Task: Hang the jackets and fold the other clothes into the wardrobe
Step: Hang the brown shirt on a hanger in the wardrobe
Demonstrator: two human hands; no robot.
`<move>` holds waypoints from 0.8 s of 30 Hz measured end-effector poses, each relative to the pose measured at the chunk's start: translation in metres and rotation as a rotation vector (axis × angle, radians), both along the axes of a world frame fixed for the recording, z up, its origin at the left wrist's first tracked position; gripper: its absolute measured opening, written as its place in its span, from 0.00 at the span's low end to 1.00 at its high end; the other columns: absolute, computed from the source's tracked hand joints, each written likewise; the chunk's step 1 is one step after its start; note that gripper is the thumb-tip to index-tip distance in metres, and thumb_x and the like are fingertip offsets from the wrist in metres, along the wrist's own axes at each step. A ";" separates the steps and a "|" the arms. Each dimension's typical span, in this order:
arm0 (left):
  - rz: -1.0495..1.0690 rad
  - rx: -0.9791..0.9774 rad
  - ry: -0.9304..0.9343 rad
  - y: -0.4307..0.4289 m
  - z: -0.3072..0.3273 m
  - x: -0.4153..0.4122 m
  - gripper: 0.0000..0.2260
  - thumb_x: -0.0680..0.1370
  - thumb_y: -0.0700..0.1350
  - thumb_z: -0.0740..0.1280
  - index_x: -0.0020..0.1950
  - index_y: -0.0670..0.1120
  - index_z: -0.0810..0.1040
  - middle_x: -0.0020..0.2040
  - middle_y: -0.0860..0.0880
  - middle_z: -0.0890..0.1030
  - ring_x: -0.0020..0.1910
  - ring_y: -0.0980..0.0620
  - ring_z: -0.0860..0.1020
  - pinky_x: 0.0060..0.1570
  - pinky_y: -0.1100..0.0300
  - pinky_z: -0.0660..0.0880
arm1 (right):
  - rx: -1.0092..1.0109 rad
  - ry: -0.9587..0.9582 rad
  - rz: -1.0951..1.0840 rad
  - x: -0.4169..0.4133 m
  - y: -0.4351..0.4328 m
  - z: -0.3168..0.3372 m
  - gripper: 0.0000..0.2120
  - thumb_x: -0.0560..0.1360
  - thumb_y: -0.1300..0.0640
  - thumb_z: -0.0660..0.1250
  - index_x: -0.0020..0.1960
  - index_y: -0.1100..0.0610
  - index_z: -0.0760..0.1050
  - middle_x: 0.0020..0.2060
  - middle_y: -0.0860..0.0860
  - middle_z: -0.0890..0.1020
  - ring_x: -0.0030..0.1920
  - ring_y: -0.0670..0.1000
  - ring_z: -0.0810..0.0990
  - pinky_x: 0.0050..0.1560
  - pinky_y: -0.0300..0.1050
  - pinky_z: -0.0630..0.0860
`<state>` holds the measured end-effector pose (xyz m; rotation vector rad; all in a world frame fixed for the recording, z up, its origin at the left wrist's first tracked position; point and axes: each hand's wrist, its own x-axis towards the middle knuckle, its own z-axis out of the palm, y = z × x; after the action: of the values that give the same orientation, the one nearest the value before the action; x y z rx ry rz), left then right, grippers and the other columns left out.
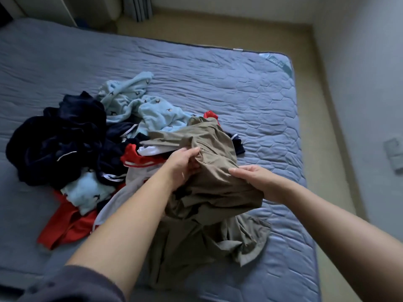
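A crumpled khaki garment point(209, 192) lies bunched near the front of the blue quilted bed point(250, 101). My left hand point(185, 164) grips a fold of it at its upper left. My right hand point(257, 179) grips its right side, fingers curled into the cloth. Behind and to the left sits a heap of clothes: a dark navy garment point(61, 140), a light blue fleece piece with small dark prints point(139, 105), red clothing point(65, 223) and a grey piece point(122, 192). No wardrobe is in view.
The bed's right edge runs beside a strip of tan floor point(322, 131) and a pale wall point(366, 83) with a socket plate point(394, 153). Bare mattress shows at the back and right of the heap. A curtain point(139, 7) hangs at the far top.
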<state>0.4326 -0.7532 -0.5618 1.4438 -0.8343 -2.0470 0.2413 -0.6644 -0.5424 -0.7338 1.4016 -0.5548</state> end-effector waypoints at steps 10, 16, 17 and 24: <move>-0.072 -0.687 -0.303 0.028 0.186 0.039 0.12 0.73 0.37 0.67 0.30 0.44 0.71 0.31 0.55 0.72 0.31 0.59 0.70 0.36 0.62 0.67 | -0.260 0.076 -0.055 -0.029 0.048 0.157 0.10 0.78 0.56 0.64 0.52 0.62 0.79 0.42 0.54 0.82 0.41 0.48 0.79 0.43 0.40 0.76; -0.173 -0.790 -0.271 0.059 0.297 0.044 0.15 0.80 0.42 0.64 0.32 0.47 0.75 0.26 0.55 0.73 0.26 0.60 0.68 0.27 0.67 0.65 | -0.425 0.535 -0.038 -0.023 0.055 0.252 0.09 0.78 0.58 0.64 0.47 0.64 0.79 0.38 0.53 0.78 0.40 0.50 0.74 0.41 0.41 0.71; -0.155 -0.757 -0.212 0.068 0.317 0.043 0.15 0.80 0.43 0.64 0.33 0.47 0.77 0.26 0.55 0.75 0.26 0.60 0.70 0.27 0.68 0.67 | -0.439 0.686 -0.006 -0.019 0.058 0.263 0.09 0.78 0.59 0.64 0.46 0.65 0.78 0.38 0.54 0.77 0.41 0.51 0.74 0.42 0.43 0.70; -0.198 -0.652 0.296 0.107 0.432 0.028 0.16 0.80 0.36 0.60 0.41 0.46 0.86 0.38 0.49 0.84 0.34 0.55 0.81 0.33 0.64 0.77 | -0.702 0.620 -0.232 0.029 0.112 0.332 0.03 0.77 0.61 0.64 0.48 0.55 0.75 0.37 0.52 0.80 0.35 0.48 0.80 0.39 0.44 0.77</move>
<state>0.4602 -0.6462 -0.1301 0.7087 -1.3836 -1.8022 0.2704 -0.5523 -0.2106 -1.3959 1.8952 -1.0929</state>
